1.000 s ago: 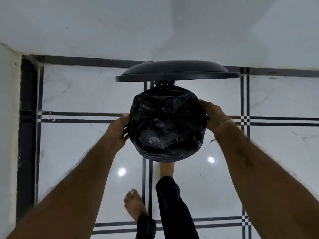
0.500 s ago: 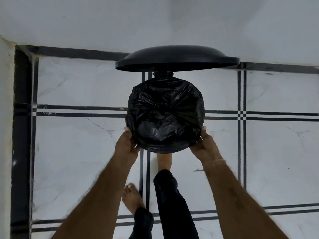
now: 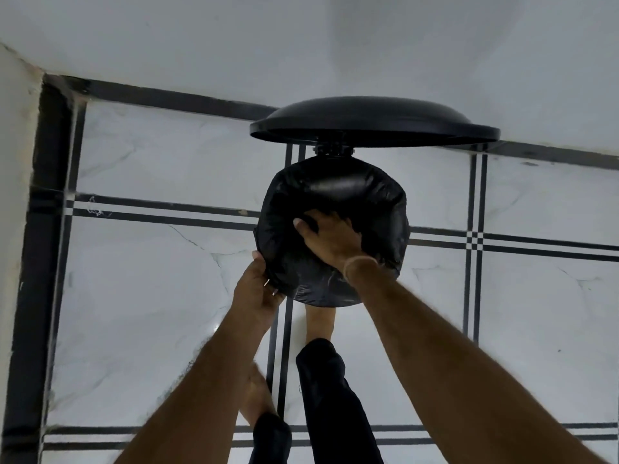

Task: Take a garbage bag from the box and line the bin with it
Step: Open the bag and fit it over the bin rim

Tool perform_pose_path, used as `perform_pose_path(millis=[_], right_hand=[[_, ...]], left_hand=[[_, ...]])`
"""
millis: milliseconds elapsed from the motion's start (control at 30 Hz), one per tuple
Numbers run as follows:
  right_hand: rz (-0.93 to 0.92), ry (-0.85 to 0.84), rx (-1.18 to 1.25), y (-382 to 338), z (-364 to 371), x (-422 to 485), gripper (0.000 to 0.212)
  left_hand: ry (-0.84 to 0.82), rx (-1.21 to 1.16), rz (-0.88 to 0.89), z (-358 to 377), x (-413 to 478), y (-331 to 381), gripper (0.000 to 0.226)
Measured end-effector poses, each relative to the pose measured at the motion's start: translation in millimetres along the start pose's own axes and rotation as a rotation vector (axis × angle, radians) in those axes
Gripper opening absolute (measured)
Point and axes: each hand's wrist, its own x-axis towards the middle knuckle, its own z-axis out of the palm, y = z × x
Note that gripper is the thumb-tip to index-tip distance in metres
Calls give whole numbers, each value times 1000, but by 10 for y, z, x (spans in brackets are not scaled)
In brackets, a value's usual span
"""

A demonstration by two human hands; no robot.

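The thin, light, slippery bag [image 3: 335, 192] lay over the bin's rim. The left hand [image 3: 256, 289] pinched its edge there, best held; the right hand [image 3: 330, 237] pressed flat inside.

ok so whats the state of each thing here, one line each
lid: raised open
garbage bag: stretched over the bin rim, lining it
left hand: gripping the bag at the near-left rim
right hand: pressing the bag down inside the bin
foot: at the bin's base, partly hidden
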Motion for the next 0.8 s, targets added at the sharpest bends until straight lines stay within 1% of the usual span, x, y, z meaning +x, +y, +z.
perform_pose_path(millis=[67, 133, 233, 300, 367, 433, 500, 533, 567, 633, 667, 800], right_hand=[[114, -119, -1, 13, 80, 278, 67], [167, -200, 11, 35, 120, 433, 72], [141, -297, -58, 28, 189, 507, 55], [127, -312, -90, 52, 215, 527, 49], [137, -296, -71, 63, 204, 478, 48], [99, -202, -1, 96, 110, 312, 51], [23, -93, 89, 137, -16, 23, 50], [10, -104, 131, 153, -44, -132, 49], [26, -164, 174, 159, -49, -271, 51], [100, -300, 236, 171, 64, -359, 62], [128, -335, 244, 165, 147, -325, 66], [150, -375, 210, 81, 347, -83, 67]], left_hand=[[-3, 14, 12, -29, 39, -18, 35], [-16, 16, 14, -51, 83, -35, 33], [-32, 5, 28, -95, 141, -36, 29], [-36, 0, 37, -103, 161, -48, 28], [-32, 3, 33, -93, 139, -38, 29], [-35, 11, 28, -88, 109, -25, 31], [-40, 24, 35, -70, 63, -17, 33], [-33, 31, 38, -56, 42, -17, 33], [-23, 36, 39, -39, 20, -17, 33], [-13, 40, 45, -19, -3, -15, 33], [-17, 40, 50, -12, -14, -18, 33], [-42, 28, 61, -68, 57, -51, 33]])
